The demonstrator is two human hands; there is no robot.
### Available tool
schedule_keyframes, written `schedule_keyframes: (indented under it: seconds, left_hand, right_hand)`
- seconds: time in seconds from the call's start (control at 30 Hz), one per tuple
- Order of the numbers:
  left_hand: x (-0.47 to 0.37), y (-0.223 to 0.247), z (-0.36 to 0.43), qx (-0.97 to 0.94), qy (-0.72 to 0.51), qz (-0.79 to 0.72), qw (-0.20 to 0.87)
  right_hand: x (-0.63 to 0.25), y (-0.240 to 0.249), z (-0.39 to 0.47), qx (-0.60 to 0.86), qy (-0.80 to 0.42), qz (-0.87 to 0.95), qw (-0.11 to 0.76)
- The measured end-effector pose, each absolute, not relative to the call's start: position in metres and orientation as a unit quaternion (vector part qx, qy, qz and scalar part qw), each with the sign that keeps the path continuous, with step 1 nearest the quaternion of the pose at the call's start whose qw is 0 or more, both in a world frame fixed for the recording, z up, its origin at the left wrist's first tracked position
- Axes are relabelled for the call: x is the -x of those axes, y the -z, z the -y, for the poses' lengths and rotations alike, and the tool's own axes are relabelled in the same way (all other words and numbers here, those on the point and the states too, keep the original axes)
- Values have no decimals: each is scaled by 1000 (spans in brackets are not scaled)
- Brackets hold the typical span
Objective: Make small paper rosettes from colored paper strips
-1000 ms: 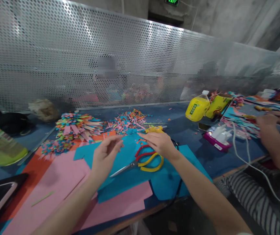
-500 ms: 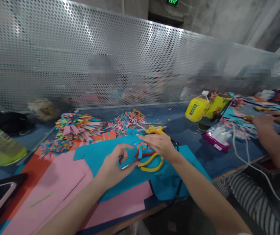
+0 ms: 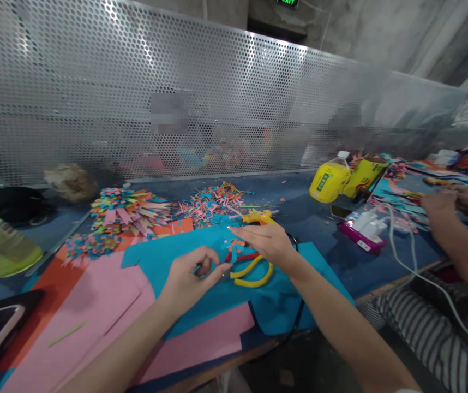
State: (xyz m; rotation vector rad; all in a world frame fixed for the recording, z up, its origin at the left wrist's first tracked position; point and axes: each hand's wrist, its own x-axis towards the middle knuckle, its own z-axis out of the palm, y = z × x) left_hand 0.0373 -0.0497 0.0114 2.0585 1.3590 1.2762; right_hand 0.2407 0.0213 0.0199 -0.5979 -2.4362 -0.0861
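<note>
My left hand (image 3: 191,275) is curled over the blue paper (image 3: 201,303), thumb and fingers closed; whatever they hold is too small to make out. Fingers stretched toward the left, my right hand (image 3: 269,243) is over small blue and orange paper bits (image 3: 236,246); its underside is hidden. Between and below the hands are yellow-handled pliers (image 3: 256,283) with some red on them. A yellow glue gun (image 3: 258,216) rests just behind my right hand. Pink paper (image 3: 95,305) spreads out at the left, with a thin green strip (image 3: 69,333) on it.
Paper-strip clusters (image 3: 130,210) and loose scraps (image 3: 213,202) are at the back. A yellow bottle (image 3: 330,177), a tissue pack (image 3: 363,234) and a white cable (image 3: 401,262) stand or lie to the right. Another person's hands (image 3: 441,204) work at far right. A perforated metal screen (image 3: 217,71) rises behind.
The fingers of my left hand have drawn closer together, and its thumb has moved up slightly. My right hand has barely moved.
</note>
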Motion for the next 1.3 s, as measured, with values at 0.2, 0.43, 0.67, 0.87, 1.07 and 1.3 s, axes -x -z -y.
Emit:
schedule_keyframes:
  seconds: [0.2,0.43,0.67,0.87,1.07,1.3]
  left_hand:
    - [-37,-9,48,-733,-457,-482,148]
    - [-37,-6,48,-727,-474,-494,48]
    - [-37,-7,50,-732,-483,-480,-2]
    - [-38,-9,49,-724,-492,-484,-10]
    - [-36,-12,52,-689,-545,-476,30]
    - [-40,-18,54,-636,-495,-499,318]
  right_hand:
    - [-242,-23,-20,217,125,922,294]
    - [-238,-23,-16,204,163,926,271]
    - [-234,-24,-12,203,193,922,265]
    - [-234,-23,-13,205,193,923,262]
    - [-235,-23,-14,218,202,917,267]
    - [-237,-25,-11,268,241,893,270]
